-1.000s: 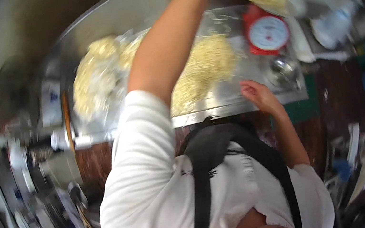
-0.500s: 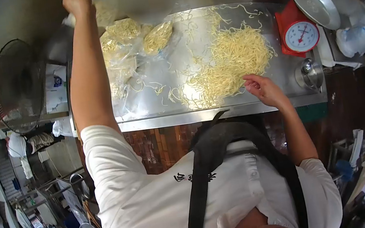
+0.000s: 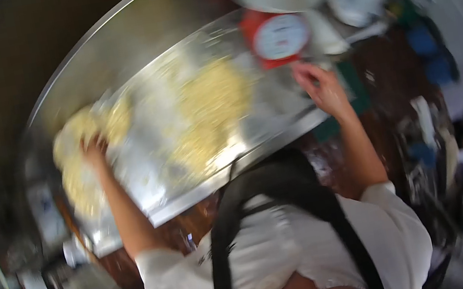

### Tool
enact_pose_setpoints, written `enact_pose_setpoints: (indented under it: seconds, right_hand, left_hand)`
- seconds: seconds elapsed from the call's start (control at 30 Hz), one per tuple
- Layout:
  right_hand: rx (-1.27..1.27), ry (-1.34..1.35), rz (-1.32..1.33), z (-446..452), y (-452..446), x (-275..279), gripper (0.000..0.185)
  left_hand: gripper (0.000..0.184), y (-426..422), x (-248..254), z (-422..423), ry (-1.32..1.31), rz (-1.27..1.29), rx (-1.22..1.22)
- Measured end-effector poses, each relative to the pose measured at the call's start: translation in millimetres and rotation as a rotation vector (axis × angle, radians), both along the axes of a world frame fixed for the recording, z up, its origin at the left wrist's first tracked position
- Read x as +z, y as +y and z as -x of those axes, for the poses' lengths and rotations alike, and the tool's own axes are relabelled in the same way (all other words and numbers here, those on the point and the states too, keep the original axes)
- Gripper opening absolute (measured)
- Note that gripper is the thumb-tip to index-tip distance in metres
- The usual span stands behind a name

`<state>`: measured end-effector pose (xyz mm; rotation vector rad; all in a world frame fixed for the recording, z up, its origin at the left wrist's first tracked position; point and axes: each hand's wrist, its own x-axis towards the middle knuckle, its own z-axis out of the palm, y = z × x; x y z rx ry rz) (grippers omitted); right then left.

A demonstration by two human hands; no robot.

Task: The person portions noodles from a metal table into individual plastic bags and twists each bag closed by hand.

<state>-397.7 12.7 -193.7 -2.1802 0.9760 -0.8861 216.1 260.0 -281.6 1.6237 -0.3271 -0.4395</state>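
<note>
My left hand (image 3: 95, 147) has come onto bagged noodles (image 3: 72, 134), grip unclear; the scale (image 3: 281, 37) now sits just beyond my half-open, empty right hand (image 3: 326, 90).

Blur smears the noodle pile (image 3: 215, 101) into a yellow mass, its strands mostly lost. The fingertips of the left hand (image 3: 95, 147) melt into the noodle bundles (image 3: 71, 131); whether its grip holds any is hard to say. The dial (image 3: 281, 36) is unreadable. A black strap (image 3: 227, 267) partly hides the shirt's lettering. The curved metal rim (image 3: 117, 9) runs off the top edge.
</note>
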Motion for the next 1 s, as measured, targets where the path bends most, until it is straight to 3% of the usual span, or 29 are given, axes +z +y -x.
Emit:
enact_pose_setpoints:
  seconds: [0.03,0.07,0.13,0.2,0.27,0.37,0.47,0.57,0.67,0.7,0.77,0.83,0.93,0.97,1.0]
  right_hand:
    - [-0.206,-0.057,0.027,29.0,-21.6,20.4,0.026]
    - [-0.383,-0.133,0.065,58.7,-52.2,36.4,0.024]
    - [-0.628,-0.262,0.292,126.8,-132.0,39.4,0.027]
    - [-0.846,-0.194,0.422,184.6,-209.6,37.9,0.032]
    - [-0.894,0.159,0.677,249.3,-312.7,-5.8,0.040]
    - [-0.894,0.857,0.456,293.8,-392.7,-41.9,0.039]
    - [-0.800,0.674,0.166,312.3,-431.6,-62.9,0.034]
    - [-0.892,0.407,0.356,304.8,-408.8,-10.3,0.028]
    - [-0.741,-0.131,-0.206,310.0,-420.2,-10.8,0.023]
    - [-0.776,-0.412,-0.307,294.9,-403.4,17.5,0.015]
    - [-0.520,-0.898,-0.008,297.7,-418.1,33.8,0.021]
    - [-0.244,-1.041,0.054,266.7,-383.3,94.1,0.029]
    - [0.565,-1.272,-0.210,257.0,-379.3,130.1,0.022]
    - [0.223,-1.290,-0.179,244.8,-363.1,130.7,0.053]
    - [0.231,-1.352,-0.246,237.6,-356.5,132.1,0.043]
  left_hand:
    - [0.059,1.7,-21.9,24.2,0.028,0.246,-0.092]
    - [0.052,-17.4,8.0,92.4,-0.019,0.079,0.050]
    - [0.043,-27.5,-2.0,161.8,0.025,0.134,-0.090]
    - [0.036,-51.0,-4.9,244.1,0.111,0.091,-0.206]
    - [0.032,-74.4,-11.9,302.3,0.139,-0.026,-0.371]
    - [0.034,-99.9,-19.5,365.8,0.232,-0.120,-0.439]
    - [0.033,-109.7,-18.9,390.4,0.223,-0.160,-0.455]
    - [0.031,-106.5,-11.4,403.4,0.200,-0.193,-0.426]
    - [0.030,-102.2,-15.1,410.9,0.222,-0.215,-0.387]
    - [0.028,-100.9,-20.3,411.5,0.261,-0.223,-0.382]
    - [0.025,-110.0,-16.7,419.0,0.247,-0.228,-0.383]
    - [0.024,-111.2,-11.4,428.7,0.271,-0.224,-0.387]
    - [0.024,-121.4,-10.2,436.5,0.303,-0.209,-0.453]
    - [0.025,-125.0,-9.1,438.3,0.301,-0.223,-0.471]
    - [0.025,-129.7,-6.8,440.4,0.305,-0.216,-0.488]
